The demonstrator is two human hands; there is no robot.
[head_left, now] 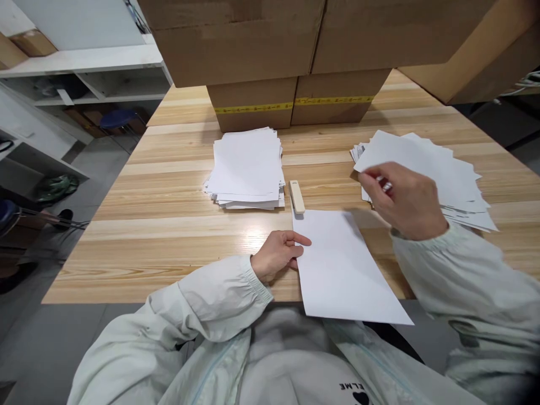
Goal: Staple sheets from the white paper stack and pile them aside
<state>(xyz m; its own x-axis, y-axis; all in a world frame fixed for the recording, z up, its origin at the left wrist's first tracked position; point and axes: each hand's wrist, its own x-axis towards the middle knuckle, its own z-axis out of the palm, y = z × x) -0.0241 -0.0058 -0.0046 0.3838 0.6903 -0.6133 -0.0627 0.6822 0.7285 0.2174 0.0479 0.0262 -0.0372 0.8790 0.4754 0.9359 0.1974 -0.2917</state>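
Note:
My left hand point(280, 254) pinches the left edge of a white sheet of paper point(341, 270), with the index finger lying over it. This sheet hangs past the table's front edge. At its top left corner lies a cream stapler point(296, 198). On the right, my right hand point(403, 197) is closed, slightly blurred, at the left corner of the upper sheet on a fanned paper stack point(422, 163). Its thumb and index finger appear to pinch that corner; something whitish shows between the fingers. A neater stack of paper point(248, 163) lies left of the stapler.
Cardboard boxes point(253, 101) with yellow tape stand stacked at the table's back, the upper ones overhanging. Another carton point(485, 62) is at the back right. White shelving point(105, 59) and a blue stool point(120, 118) are beyond the wooden table point(169, 225).

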